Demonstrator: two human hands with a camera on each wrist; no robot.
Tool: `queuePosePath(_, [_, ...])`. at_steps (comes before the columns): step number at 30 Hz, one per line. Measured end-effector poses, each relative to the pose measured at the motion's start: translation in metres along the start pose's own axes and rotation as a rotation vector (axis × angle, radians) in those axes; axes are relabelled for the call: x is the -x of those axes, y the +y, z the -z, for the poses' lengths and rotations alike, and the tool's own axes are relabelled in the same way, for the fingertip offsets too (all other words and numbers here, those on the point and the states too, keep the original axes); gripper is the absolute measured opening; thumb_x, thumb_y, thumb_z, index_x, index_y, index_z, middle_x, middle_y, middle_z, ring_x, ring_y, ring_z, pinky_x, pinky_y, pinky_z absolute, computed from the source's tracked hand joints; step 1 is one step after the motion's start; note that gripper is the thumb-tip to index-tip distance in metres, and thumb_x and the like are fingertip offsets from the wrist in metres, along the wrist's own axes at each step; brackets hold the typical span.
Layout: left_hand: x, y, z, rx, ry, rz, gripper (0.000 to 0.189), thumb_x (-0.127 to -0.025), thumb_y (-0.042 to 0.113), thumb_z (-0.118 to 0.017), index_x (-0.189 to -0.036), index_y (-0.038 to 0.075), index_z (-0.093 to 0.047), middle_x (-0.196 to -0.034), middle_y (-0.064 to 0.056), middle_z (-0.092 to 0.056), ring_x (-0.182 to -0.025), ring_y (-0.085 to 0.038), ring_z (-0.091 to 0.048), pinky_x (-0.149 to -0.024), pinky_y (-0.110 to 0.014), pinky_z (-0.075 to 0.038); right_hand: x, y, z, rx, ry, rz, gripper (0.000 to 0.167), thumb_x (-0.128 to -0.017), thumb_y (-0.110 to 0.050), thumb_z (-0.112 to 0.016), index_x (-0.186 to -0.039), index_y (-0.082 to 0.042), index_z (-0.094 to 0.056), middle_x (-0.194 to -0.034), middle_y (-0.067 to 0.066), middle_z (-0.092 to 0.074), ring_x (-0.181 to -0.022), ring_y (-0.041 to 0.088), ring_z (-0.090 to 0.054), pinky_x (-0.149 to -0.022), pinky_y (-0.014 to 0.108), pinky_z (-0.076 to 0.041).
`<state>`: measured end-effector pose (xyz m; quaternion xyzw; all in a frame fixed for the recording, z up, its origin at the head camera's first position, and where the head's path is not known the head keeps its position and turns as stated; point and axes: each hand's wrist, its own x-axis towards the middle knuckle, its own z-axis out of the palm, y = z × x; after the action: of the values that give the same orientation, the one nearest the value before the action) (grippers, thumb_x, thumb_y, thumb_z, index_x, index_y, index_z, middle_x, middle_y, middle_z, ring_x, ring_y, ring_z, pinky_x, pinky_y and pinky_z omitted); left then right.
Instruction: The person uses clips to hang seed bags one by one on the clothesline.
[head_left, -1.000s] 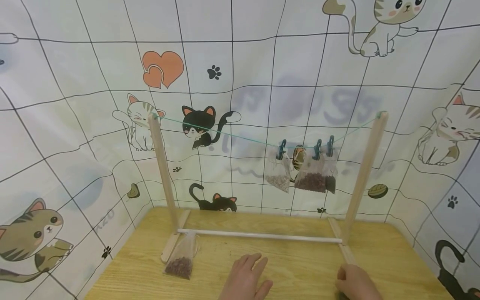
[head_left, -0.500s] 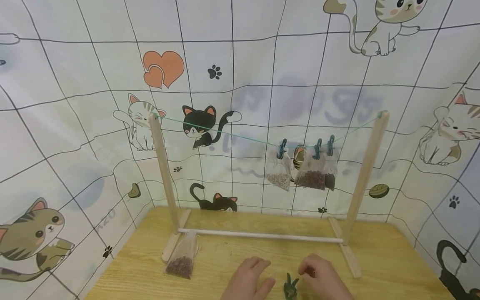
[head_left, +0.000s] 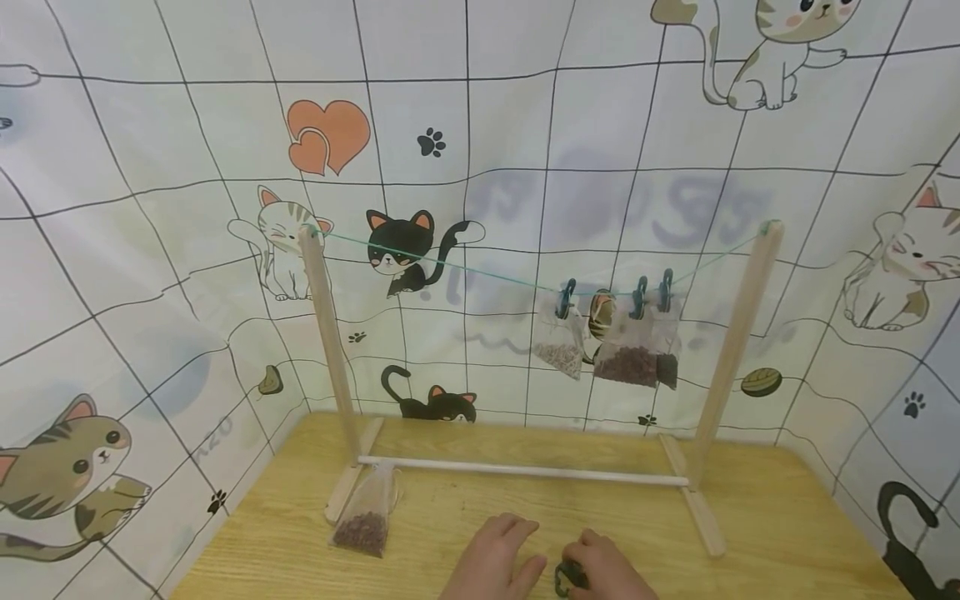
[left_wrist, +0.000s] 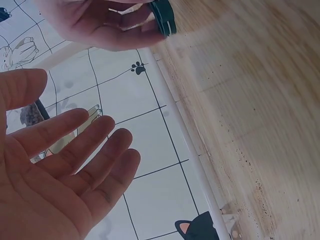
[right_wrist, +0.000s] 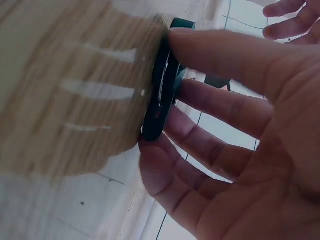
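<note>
My right hand [head_left: 606, 568] is low over the table and pinches a dark green clothespin [right_wrist: 162, 90] between thumb and fingers. Beside it on the left, my left hand [head_left: 491, 560] holds nothing; its fingers are extended and slightly bent in the left wrist view. A clear bag [head_left: 363, 530] with brown-red bits in its bottom lies at the left foot of a wooden rack. From the rack's green cord [head_left: 480, 272] hang a bag of pale bits [head_left: 558, 357], a bag of dark red bits [head_left: 627, 365] and a narrower dark bag [head_left: 667, 369], held by dark green clothespins [head_left: 639, 298].
The rack has a left post [head_left: 330, 350], a right post [head_left: 735, 350] and a white crossbar [head_left: 525, 471] low over the wooden table [head_left: 262, 575]. The right foot [head_left: 703, 521] reaches toward me. Behind it all hangs a cat-print sheet [head_left: 495, 125].
My right hand has come leftward from beside the rack's right foot. Half a second ago the clothespin was on the table between my hands; now my right hand grips it. The left hand has barely moved.
</note>
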<state>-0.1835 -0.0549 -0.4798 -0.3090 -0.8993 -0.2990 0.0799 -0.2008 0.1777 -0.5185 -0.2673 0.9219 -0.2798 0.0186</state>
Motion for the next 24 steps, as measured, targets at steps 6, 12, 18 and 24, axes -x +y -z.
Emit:
queuePosePath(6, [0.0,0.0,0.0,0.015,-0.003,0.024,0.04,-0.103,0.038,-0.063,-0.128,0.006,-0.069,-0.12,-0.005,-0.068,-0.111,-0.019,-0.064,-0.089,-0.033,-0.057,-0.001,-0.005,0.003,-0.075,-0.006,-0.077,0.021,-0.079,-0.013,-0.086,-0.095,-0.008,-0.073,-0.085,-0.003,-0.056,-0.076,0.007,-0.051,-0.064,0.027,-0.049])
queuePosePath(12, [-0.001,0.001,-0.002,0.158,-0.023,0.137,0.04,-0.101,0.036,-0.066,-0.125,0.004,-0.07,-0.11,-0.003,-0.07,-0.098,-0.013,-0.065,-0.076,-0.029,-0.056,0.002,-0.024,0.01,-0.093,0.159,0.001,0.028,-0.084,-0.021,-0.084,-0.107,-0.012,-0.071,-0.1,-0.002,-0.06,-0.084,0.007,-0.056,-0.066,0.025,-0.051])
queuePosePath(18, [0.0,0.002,-0.002,0.513,0.002,0.259,0.025,-0.101,0.03,-0.067,-0.112,0.008,-0.074,-0.079,0.009,-0.067,-0.065,-0.002,-0.058,-0.058,-0.023,-0.049,0.0,-0.044,0.005,-0.016,0.481,0.242,0.038,-0.076,-0.007,-0.088,-0.107,-0.019,-0.071,-0.1,-0.009,-0.06,-0.084,0.004,-0.057,-0.066,0.024,-0.054])
queuePosePath(24, [0.0,0.002,0.0,0.669,0.055,0.236,0.009,-0.099,0.015,-0.068,-0.102,0.009,-0.074,-0.073,0.008,-0.068,-0.058,0.0,-0.057,-0.053,-0.018,-0.046,-0.004,-0.046,0.001,0.018,0.597,0.401,0.051,-0.067,-0.002,-0.093,-0.112,-0.015,-0.07,-0.098,-0.005,-0.06,-0.083,0.008,-0.059,-0.066,0.021,-0.054])
